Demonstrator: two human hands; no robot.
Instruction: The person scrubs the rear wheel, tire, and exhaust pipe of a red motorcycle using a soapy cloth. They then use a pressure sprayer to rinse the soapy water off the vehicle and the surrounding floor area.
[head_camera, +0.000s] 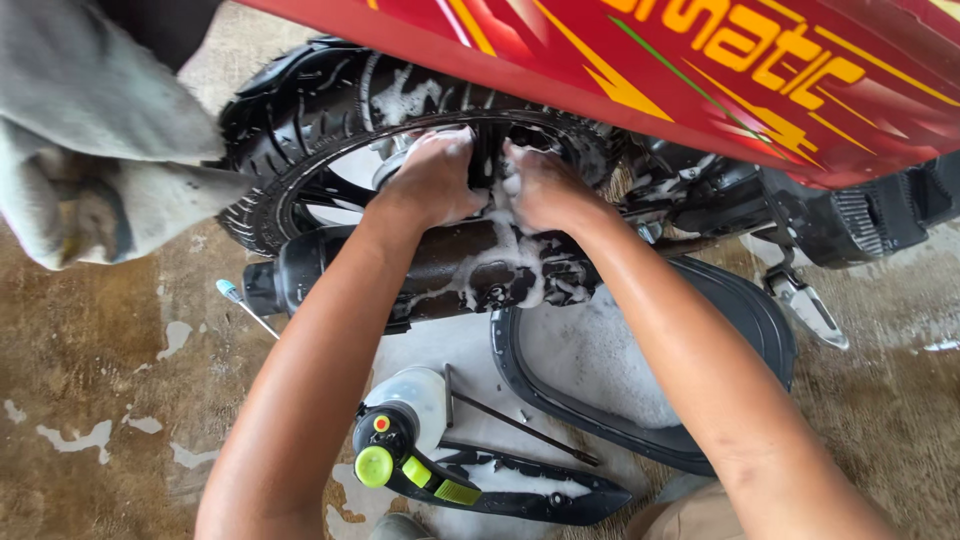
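Soap foam coats both hands, the left hand (432, 178) and right hand (545, 185), pressed side by side into the rear wheel (300, 130) above the black exhaust muffler (440, 270), at the scene's far middle. Whether either grip is clamped on anything I cannot tell. Scrubbing well here probably means working fingertips between the spokes, steady against the slippery rim.

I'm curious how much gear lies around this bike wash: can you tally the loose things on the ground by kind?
Black plastic panels: 2, a large curved one and a narrow one
Spray bottles: 1
Thin metal rods: 1
Small brushes: 1
Total: 5
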